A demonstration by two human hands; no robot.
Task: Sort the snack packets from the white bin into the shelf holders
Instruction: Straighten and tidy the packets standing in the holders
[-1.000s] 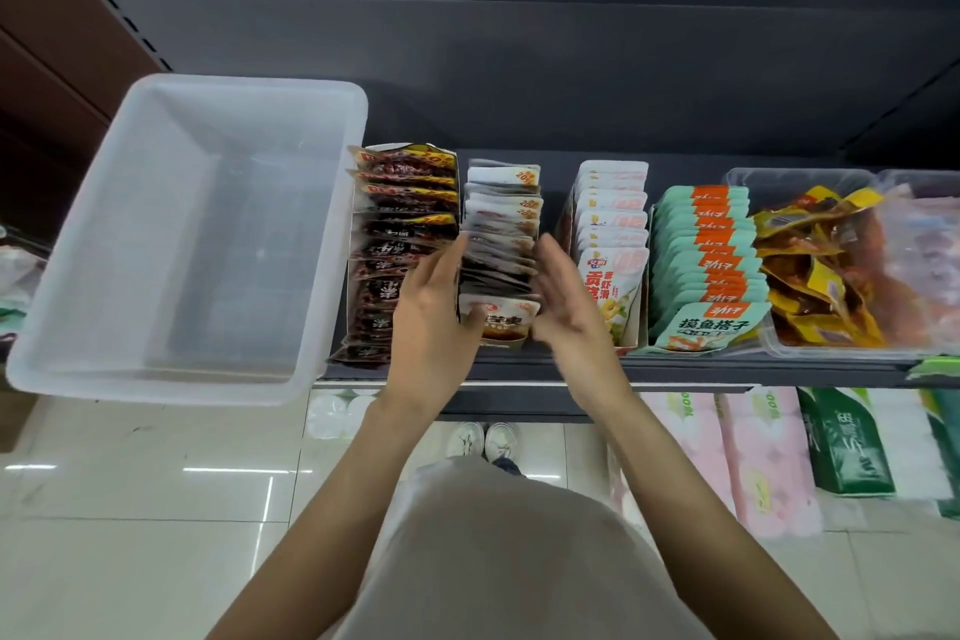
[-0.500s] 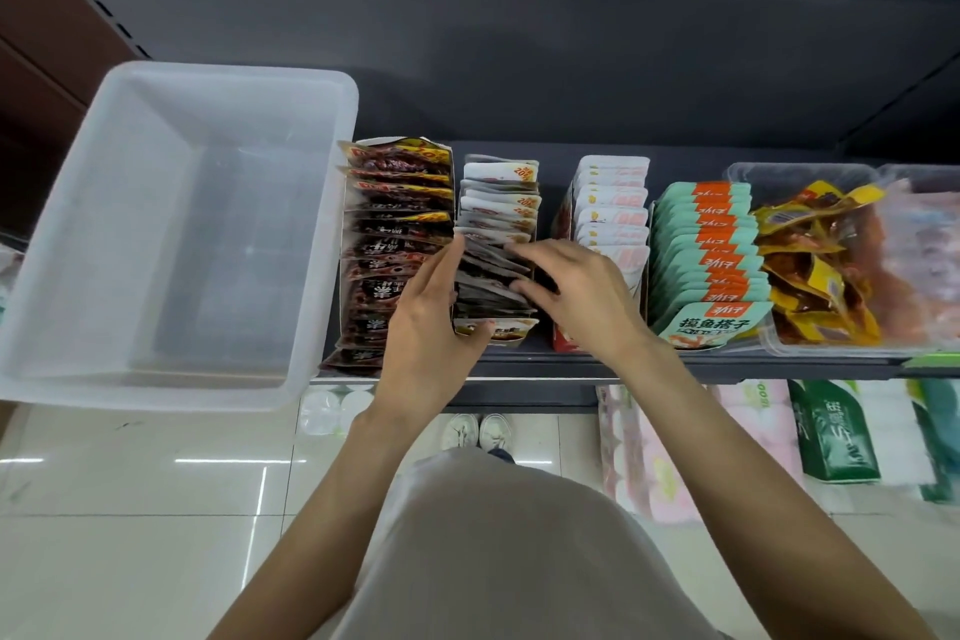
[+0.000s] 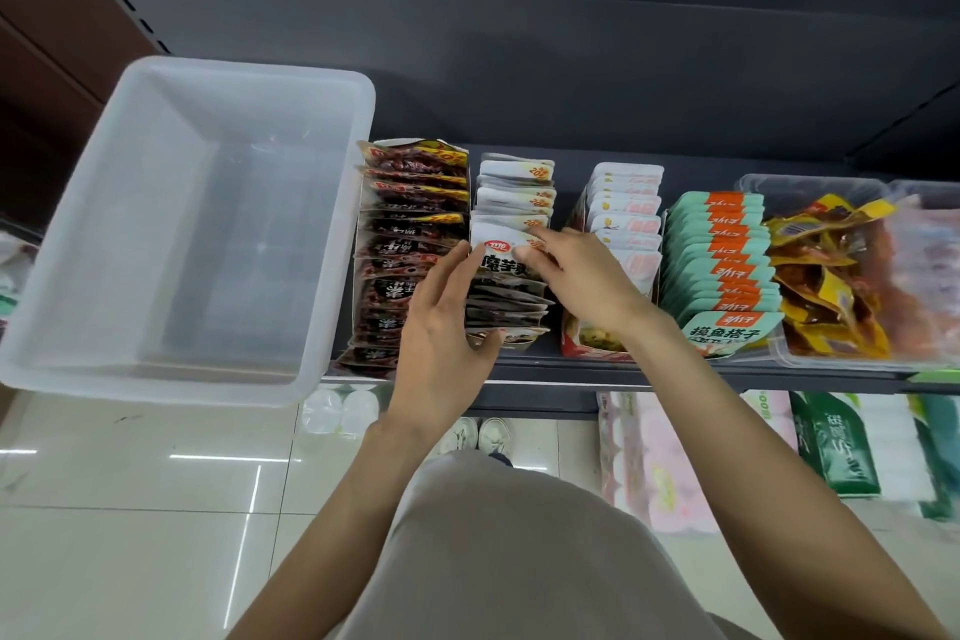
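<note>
Now R hand [image 3: 582, 276] pinches white packet [image 3: 501, 252] upright, open L hand [image 3: 441, 327] steadying w/ flat fingers.

White bin [image 3: 171, 224] blocks shelf's left end, rim touching dark-red packet row [image 3: 410, 250]. Rows packed side by side; narrow gap only between white packet row [image 3: 511, 203] and pale packet row [image 3: 626, 203]. Left hand [image 3: 441, 327] and right hand [image 3: 582, 281] flank white row's front. Clear tub [image 3: 810, 185] crowds right. Open air above rows, dark back panel [image 3: 519, 68] behind.
</note>
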